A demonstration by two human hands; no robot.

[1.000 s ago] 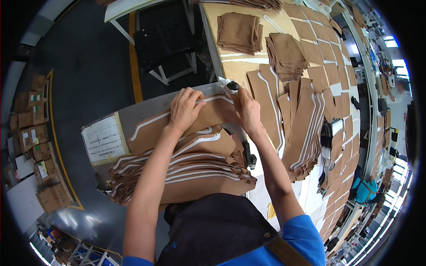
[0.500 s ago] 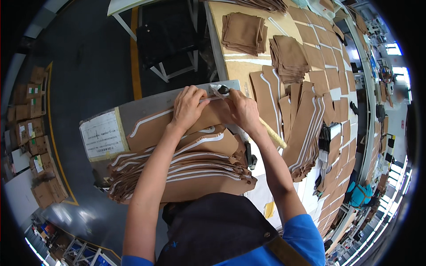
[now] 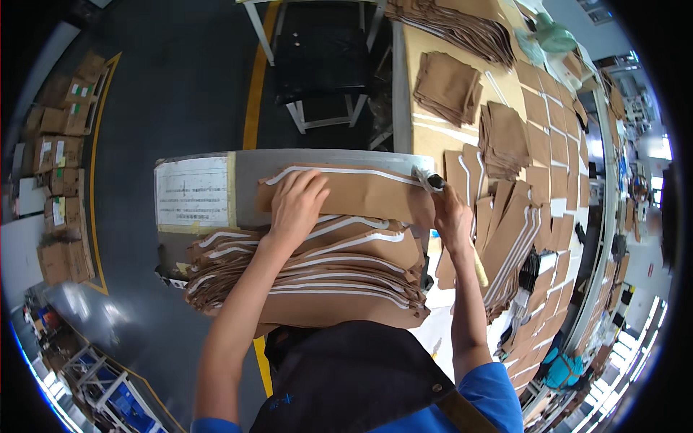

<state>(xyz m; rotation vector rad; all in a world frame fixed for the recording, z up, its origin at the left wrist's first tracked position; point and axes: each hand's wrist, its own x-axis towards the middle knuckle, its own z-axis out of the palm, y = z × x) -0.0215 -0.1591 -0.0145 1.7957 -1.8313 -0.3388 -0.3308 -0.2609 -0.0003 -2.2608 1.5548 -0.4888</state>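
Observation:
A long brown panel (image 3: 368,189) with a white strip along its far edge lies on the grey work board (image 3: 346,156). My left hand (image 3: 297,206) rests flat on the panel's left part, fingers stretched out over it, holding nothing. At the panel's right end, my right hand (image 3: 453,220) is closed round a hammer-like tool with a black head (image 3: 435,182) and a pale yellow handle (image 3: 480,268). Something whitish beside the tool's head is too small to make out. Nearer me lies a fanned pile of brown panels (image 3: 332,278) with white strips.
A paper sheet (image 3: 191,191) is taped to the board's left end. On the table at right stand stacks of brown pieces (image 3: 447,86) and strip-edged panels (image 3: 512,238). A black-seated stool (image 3: 321,65) stands beyond the board; cartons (image 3: 61,151) line the left.
My right hand, with the tool, has moved right along the panel, away from my left hand. The left hand now lies flat. The whole view has shifted and turned slightly.

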